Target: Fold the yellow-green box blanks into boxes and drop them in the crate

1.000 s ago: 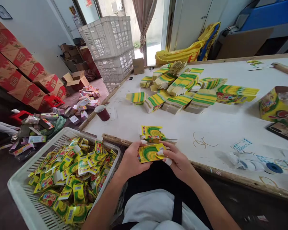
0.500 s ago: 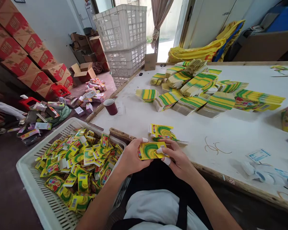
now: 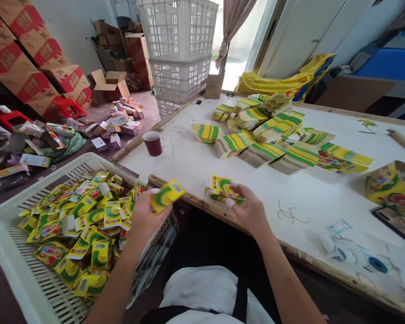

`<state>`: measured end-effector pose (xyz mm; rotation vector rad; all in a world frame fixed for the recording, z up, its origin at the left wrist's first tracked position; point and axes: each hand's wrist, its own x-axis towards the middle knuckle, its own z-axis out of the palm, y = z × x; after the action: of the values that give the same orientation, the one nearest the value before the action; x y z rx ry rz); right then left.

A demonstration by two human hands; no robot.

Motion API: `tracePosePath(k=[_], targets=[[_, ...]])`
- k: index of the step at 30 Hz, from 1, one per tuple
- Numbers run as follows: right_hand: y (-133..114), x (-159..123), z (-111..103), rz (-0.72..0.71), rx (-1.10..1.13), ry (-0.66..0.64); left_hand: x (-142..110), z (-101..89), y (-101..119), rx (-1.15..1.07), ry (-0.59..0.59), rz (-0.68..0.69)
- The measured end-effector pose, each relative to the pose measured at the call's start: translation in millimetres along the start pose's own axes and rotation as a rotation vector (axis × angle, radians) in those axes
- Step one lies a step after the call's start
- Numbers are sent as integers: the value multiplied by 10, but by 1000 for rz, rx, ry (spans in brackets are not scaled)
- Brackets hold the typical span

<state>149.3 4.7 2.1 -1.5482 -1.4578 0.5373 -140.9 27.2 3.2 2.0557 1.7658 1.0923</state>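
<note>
My left hand (image 3: 147,215) is closed round a small yellow and green carton (image 3: 167,195), somewhat blurred, near the right rim of the white plastic basket (image 3: 3,225). Many similar cartons (image 3: 87,204) lie heaped in that basket. On the table's near edge sits a short stack of flattened yellow cartons (image 3: 219,184). The fingers and thumb of my right hand (image 3: 245,204) pinch the right end of this stack; white covers show on the fingertips.
Bundles of flattened cartons (image 3: 278,126) are piled across the white table (image 3: 185,166). A maroon cup (image 3: 153,144) stands at its left edge. Rubber bands (image 3: 292,213), tape (image 3: 376,264) and an open yellow box (image 3: 384,184) lie to the right. Stacked white crates (image 3: 178,40) stand behind.
My left hand has moved left towards the basket with the carton. My right hand has let go of that carton and reached forward to the stack. The view has shifted slightly.
</note>
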Motion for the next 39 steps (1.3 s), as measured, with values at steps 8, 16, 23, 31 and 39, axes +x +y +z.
tracePosePath(k=[8, 16, 23, 31, 39], targets=[[336, 146, -174, 88, -360, 17, -80, 228, -85, -71, 74, -65], [24, -14, -216, 139, -224, 9, -195, 745, 643, -896, -372, -217], [-362, -408, 230, 166, 399, -176, -104, 827, 1115, -1526, -296, -479], [-484, -542, 452, 280, 703, -299, -100, 758, 1102, -1684, 104, -604], [-259, -410, 307, 173, 514, -62, -195, 808, 967, -1437, -141, -361]])
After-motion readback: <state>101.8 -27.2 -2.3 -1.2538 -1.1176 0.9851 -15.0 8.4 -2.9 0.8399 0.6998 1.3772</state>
